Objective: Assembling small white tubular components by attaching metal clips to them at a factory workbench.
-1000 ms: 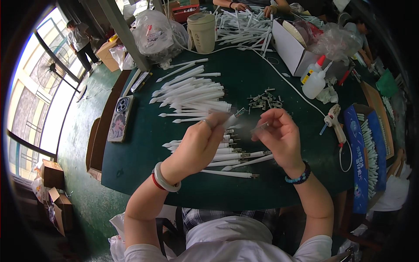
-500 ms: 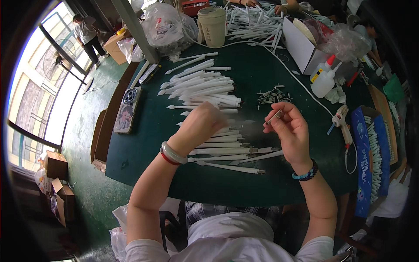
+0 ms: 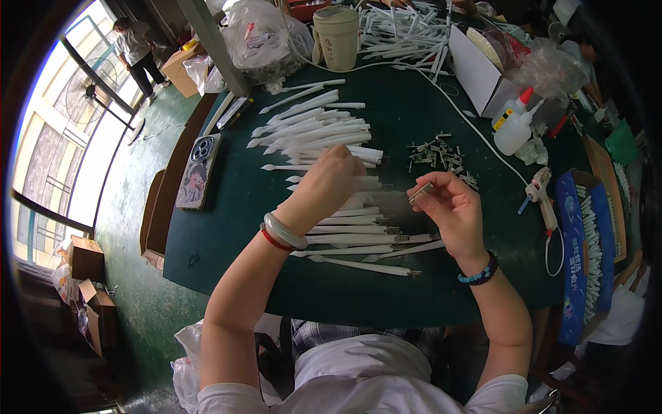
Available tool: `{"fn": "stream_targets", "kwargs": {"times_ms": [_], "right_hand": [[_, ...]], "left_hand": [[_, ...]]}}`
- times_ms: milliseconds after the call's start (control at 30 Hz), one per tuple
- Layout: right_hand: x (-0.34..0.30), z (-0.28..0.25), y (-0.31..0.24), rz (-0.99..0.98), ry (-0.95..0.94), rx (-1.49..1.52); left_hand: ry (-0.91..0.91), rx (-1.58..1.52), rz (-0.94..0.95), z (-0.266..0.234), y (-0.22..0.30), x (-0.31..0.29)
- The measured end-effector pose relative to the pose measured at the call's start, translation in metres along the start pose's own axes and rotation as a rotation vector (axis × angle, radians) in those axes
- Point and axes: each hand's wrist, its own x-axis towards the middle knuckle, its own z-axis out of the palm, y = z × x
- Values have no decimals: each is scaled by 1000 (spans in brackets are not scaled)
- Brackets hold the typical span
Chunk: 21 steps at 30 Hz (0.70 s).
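Observation:
My left hand (image 3: 334, 178) is curled closed over the middle of the white tapered sticks (image 3: 324, 131); what its fingers hold, if anything, is hidden and partly blurred. Between thumb and fingertips, my right hand (image 3: 449, 212) pinches a small metal part (image 3: 421, 192), to the right of the sticks. Thin wires or metal ends poke from the right ends of several sticks. Below my left hand, more white sticks (image 3: 355, 239) lie in a row, some with metal pieces at their right ends. Beyond my right hand lies a loose pile of small metal parts (image 3: 441, 153).
A phone (image 3: 198, 172) lies at the table's left edge. At the right are a glue bottle (image 3: 514, 127), a glue gun (image 3: 541, 190) and a blue box of white sticks (image 3: 572, 259). A cup (image 3: 336, 41) and a white cable (image 3: 455, 103) are farther back.
My left hand has shifted slightly up and to the right. My right hand, still pinching the metal part, has moved a little left, and more of the small-parts pile shows.

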Motion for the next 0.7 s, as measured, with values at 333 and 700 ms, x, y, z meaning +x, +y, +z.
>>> {"fn": "stream_targets", "kwargs": {"times_ms": [333,700], "right_hand": [[-9,3,-13,-202,-17,-59],[-11,3,-19,-79,-24,-10]], "left_hand": [[-89,-693,-71,-25,50,-33],[-80,-670,53,-20,59,-39]]}}
